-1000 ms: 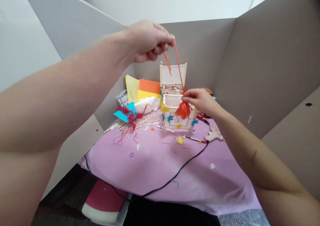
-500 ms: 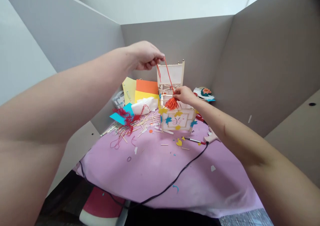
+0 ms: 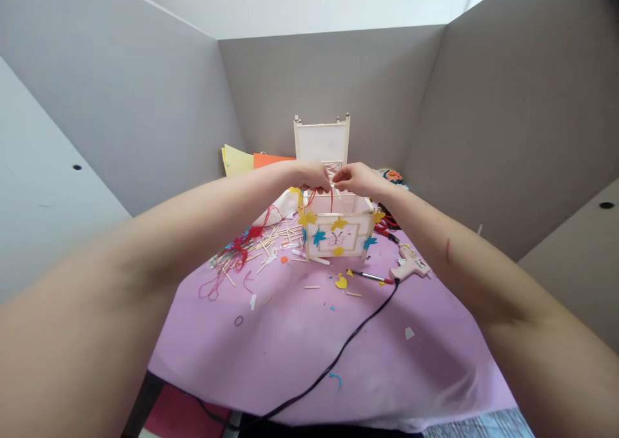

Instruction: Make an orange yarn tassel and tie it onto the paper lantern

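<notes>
My left hand is closed on orange-red yarn, whose strands hang below the fingers at the open top of a small stick-framed box. My right hand is close beside it, fingertips bent together in a pinch near the yarn; what they hold is too small to make out. The tassel is not visible now. Yellow and blue paper shapes and a butterfly drawing decorate the box's white front. Its lid stands upright at the back.
Loose wooden sticks and tangled red yarn lie left of the box. On the right are a glue gun, its black cord crossing the pink cloth, and a pen. Grey panels surround the table.
My left hand has come down from above the box with the yarn, to beside my right hand. The orange tassel that was under my right fingers has gone out of sight.
</notes>
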`<state>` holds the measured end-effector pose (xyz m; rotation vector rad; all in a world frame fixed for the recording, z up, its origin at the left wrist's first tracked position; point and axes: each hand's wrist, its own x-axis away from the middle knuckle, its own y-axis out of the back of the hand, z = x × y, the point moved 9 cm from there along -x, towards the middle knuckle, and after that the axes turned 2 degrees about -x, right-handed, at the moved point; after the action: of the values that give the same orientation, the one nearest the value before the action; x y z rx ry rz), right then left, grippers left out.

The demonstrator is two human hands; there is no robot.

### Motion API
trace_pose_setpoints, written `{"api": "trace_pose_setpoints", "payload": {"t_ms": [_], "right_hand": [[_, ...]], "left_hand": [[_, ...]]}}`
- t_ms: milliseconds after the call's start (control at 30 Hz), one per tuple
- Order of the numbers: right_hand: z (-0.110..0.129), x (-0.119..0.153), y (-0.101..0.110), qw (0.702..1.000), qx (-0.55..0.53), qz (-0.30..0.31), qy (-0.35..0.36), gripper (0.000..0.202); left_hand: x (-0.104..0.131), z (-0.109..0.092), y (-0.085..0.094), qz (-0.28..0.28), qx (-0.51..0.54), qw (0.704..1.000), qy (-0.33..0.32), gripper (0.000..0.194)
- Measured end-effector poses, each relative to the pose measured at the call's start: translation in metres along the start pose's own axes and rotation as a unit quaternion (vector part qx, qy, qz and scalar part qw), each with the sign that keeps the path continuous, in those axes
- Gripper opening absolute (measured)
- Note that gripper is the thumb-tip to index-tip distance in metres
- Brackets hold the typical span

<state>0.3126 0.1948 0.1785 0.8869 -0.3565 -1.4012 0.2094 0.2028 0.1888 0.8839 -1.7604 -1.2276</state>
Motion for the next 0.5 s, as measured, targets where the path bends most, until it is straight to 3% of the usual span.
{"api": "trace_pose_setpoints", "payload": {"t_ms": [133,267,367,500], "right_hand": [[-0.017,-0.010,-0.010,0.999,-0.027,0.041,-0.001,0.008],[-0.021,-0.015,-0.021,0.995,-0.054,0.075,0.025,0.014],[-0.025,-0.017,-0.023,0.997,-0.057,0.049,0.015,0.014],[-0.027,-0.018,-0.021,1.000,-0.028,0.012,0.003,0.010]], "left_hand": [[-0.008,-0.006,-0.011,0.004,-0.038,0.999,-0.005,0.028],[-0.021,-0.012,-0.013,-0.019,-0.056,0.997,-0.056,0.029],[-0.025,-0.013,-0.010,-0.030,-0.040,0.996,-0.074,0.025],[-0.020,-0.002,-0.006,-0.009,-0.042,0.999,-0.030,0.022]]}}
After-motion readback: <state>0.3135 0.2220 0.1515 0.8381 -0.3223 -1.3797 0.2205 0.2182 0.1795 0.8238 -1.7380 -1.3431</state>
